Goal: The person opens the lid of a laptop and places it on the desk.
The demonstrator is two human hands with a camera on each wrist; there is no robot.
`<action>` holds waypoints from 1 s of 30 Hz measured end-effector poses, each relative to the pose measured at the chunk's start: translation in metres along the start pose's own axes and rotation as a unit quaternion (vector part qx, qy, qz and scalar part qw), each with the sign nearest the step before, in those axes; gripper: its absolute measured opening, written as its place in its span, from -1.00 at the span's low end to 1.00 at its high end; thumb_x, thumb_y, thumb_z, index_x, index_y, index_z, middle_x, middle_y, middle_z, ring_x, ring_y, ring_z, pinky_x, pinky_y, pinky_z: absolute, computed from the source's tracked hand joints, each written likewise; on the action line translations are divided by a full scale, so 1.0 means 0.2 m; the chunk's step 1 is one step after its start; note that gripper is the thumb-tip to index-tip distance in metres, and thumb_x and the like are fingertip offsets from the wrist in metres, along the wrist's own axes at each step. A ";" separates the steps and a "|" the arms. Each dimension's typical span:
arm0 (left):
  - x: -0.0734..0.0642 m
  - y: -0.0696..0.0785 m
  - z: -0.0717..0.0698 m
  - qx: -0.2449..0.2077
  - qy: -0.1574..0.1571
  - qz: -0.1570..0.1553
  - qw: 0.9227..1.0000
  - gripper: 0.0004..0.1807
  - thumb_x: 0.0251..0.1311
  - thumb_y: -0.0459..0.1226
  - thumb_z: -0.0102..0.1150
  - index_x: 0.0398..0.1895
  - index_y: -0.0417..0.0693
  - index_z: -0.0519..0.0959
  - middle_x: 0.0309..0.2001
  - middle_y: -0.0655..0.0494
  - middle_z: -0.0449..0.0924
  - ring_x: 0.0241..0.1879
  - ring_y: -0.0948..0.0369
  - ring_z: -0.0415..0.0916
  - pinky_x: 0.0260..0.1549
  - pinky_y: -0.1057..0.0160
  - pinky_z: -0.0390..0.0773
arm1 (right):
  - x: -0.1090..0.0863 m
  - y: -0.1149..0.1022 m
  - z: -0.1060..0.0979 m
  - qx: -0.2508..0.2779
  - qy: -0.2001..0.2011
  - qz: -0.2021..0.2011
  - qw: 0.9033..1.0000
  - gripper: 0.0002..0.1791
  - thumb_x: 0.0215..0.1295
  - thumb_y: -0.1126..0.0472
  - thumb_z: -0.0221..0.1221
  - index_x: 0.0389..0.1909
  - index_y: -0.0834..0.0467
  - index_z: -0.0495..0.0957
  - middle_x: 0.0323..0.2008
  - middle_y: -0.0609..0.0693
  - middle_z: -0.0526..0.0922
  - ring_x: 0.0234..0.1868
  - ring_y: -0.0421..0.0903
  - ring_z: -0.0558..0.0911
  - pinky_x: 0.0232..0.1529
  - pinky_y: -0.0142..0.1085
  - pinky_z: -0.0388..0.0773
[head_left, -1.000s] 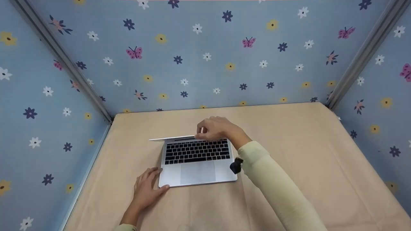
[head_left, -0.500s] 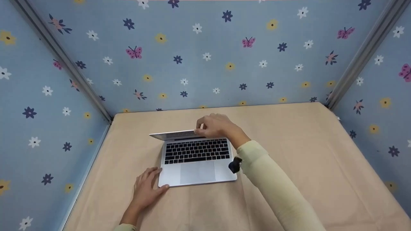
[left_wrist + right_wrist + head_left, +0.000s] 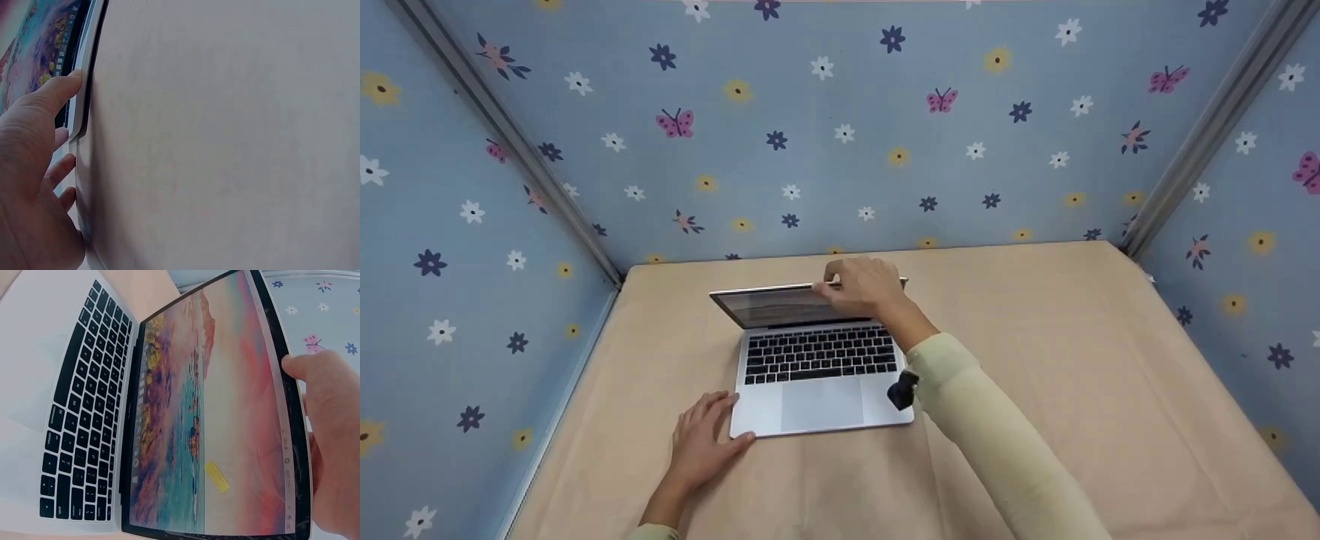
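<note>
A silver laptop (image 3: 821, 405) with black keys lies on the table, its lid (image 3: 780, 306) raised and tilted back. My right hand (image 3: 866, 287) pinches the lid's top edge, the thumb on the screen's black border and the other fingers behind it. The right wrist view shows the lit screen (image 3: 185, 410) with a colourful coastal picture and a small yellow sticker (image 3: 216, 476). At the base's front left corner rests my left hand (image 3: 701, 442), thumb against the front edge and fairly straight fingers along the left side. Part of this edge (image 3: 85, 84) appears in the left wrist view.
A beige cloth (image 3: 1035, 360) covers the table. Blue flowered panels (image 3: 840, 172) stand behind it and at both sides, with grey posts (image 3: 1207, 127) at the rear corners. On the right sleeve's cuff sits a small black device (image 3: 903, 390).
My right hand has lifted the laptop's lid up and back from nearly edge-on, so more of the screen shows. My left hand has stayed at the base's corner.
</note>
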State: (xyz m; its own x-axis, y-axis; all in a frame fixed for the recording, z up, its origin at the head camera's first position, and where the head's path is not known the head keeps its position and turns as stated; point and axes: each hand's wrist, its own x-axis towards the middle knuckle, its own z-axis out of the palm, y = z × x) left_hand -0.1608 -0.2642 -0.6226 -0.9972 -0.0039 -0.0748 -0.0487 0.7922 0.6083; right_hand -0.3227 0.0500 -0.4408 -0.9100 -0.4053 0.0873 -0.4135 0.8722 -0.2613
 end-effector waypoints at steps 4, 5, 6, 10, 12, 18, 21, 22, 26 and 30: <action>0.00 0.00 0.00 0.002 -0.002 0.000 1.000 -0.12 0.30 0.08 0.59 0.60 -0.05 0.51 0.64 -0.19 0.40 0.71 -0.29 0.19 0.70 -0.47 0.09 | 0.00 -0.02 0.02 0.004 0.050 0.023 0.998 -0.49 0.64 -0.30 0.18 0.24 -0.03 0.77 -0.37 0.02 0.75 -0.43 -0.05 0.49 -0.42 -0.20 0.34; 0.00 0.00 0.00 0.002 -0.002 0.000 1.000 -0.12 0.30 0.08 0.59 0.60 -0.05 0.51 0.64 -0.19 0.40 0.71 -0.29 0.19 0.70 -0.48 0.09 | 0.00 -0.03 0.03 0.004 0.064 0.028 0.998 -0.49 0.63 -0.30 0.19 0.24 -0.02 0.76 -0.37 0.03 0.75 -0.42 -0.03 0.54 -0.41 -0.17 0.42; 0.00 0.00 0.00 0.000 -0.002 0.001 1.000 -0.12 0.29 0.08 0.59 0.60 -0.06 0.52 0.65 -0.19 0.40 0.71 -0.30 0.19 0.71 -0.48 0.08 | 0.00 -0.03 0.03 0.004 0.074 0.032 0.997 -0.48 0.63 -0.30 0.20 0.26 -0.02 0.75 -0.30 0.07 0.80 -0.39 0.02 0.61 -0.39 -0.12 0.51; -0.01 0.00 0.01 -0.010 0.014 0.015 1.000 -0.13 0.26 0.06 0.60 0.56 -0.09 0.55 0.61 -0.22 0.43 0.68 -0.33 0.21 0.67 -0.51 0.10 | -0.01 -0.04 0.05 0.007 0.116 0.044 0.992 -0.45 0.58 -0.30 0.29 0.34 -0.03 0.70 0.03 0.17 0.85 -0.07 0.19 0.80 -0.09 0.10 0.79; -0.01 -0.01 0.02 -0.020 0.028 0.024 0.999 -0.13 0.22 0.05 0.61 0.54 -0.11 0.57 0.58 -0.26 0.46 0.66 -0.35 0.23 0.66 -0.53 0.11 | -0.01 -0.05 0.06 0.008 0.137 0.050 0.989 -0.42 0.55 -0.29 0.33 0.39 -0.05 0.68 0.18 0.18 0.80 0.12 0.23 0.79 0.11 0.18 0.78; 0.00 -0.02 0.03 -0.021 0.029 0.024 0.999 -0.13 0.22 0.05 0.62 0.54 -0.11 0.57 0.59 -0.26 0.46 0.68 -0.37 0.22 0.67 -0.52 0.10 | -0.01 -0.07 0.11 -0.020 0.224 0.036 0.974 -0.42 0.49 -0.24 0.42 0.40 -0.08 0.67 0.24 0.15 0.71 0.27 0.18 0.68 0.15 0.17 0.67; -0.01 -0.01 0.01 -0.015 0.010 0.010 1.000 -0.12 0.27 0.06 0.60 0.58 -0.08 0.53 0.63 -0.22 0.41 0.71 -0.33 0.18 0.70 -0.48 0.08 | -0.01 -0.08 0.14 -0.048 0.277 0.022 0.959 -0.48 0.47 -0.20 0.45 0.32 -0.09 0.69 0.15 0.13 0.70 0.13 0.13 0.66 -0.04 0.02 0.62; -0.01 -0.01 0.01 -0.014 0.007 0.007 1.000 -0.12 0.28 0.06 0.60 0.59 -0.08 0.53 0.64 -0.22 0.41 0.71 -0.32 0.18 0.70 -0.47 0.08 | -0.01 -0.08 0.15 -0.055 0.293 0.018 0.954 -0.49 0.45 -0.20 0.47 0.30 -0.09 0.70 0.11 0.12 0.70 0.08 0.11 0.64 -0.11 -0.02 0.57; -0.01 -0.01 0.01 -0.011 0.005 0.003 1.000 -0.13 0.29 0.05 0.59 0.60 -0.07 0.52 0.64 -0.20 0.40 0.72 -0.30 0.17 0.71 -0.46 0.06 | -0.01 -0.09 0.19 -0.081 0.336 0.011 0.938 -0.57 0.43 -0.19 0.50 0.17 -0.10 0.72 -0.03 0.07 0.65 -0.10 0.05 0.54 -0.23 -0.14 0.35; -0.01 -0.01 0.01 -0.008 0.010 0.009 1.000 -0.14 0.29 0.05 0.58 0.58 -0.08 0.53 0.63 -0.22 0.41 0.71 -0.31 0.18 0.70 -0.46 0.08 | -0.01 -0.10 0.21 -0.113 0.363 0.006 0.925 -0.68 0.45 -0.16 0.49 0.00 -0.08 0.70 -0.10 0.03 0.65 -0.17 0.02 0.52 -0.24 -0.12 0.39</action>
State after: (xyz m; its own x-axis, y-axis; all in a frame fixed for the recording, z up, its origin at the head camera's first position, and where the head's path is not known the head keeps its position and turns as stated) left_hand -0.1587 -0.2643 -0.6254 -0.9988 -0.0015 -0.0482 -0.0312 0.7822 0.6222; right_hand -0.3124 0.0222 -0.4765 -0.6606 -0.1753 0.7300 -0.3238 0.9438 -0.0664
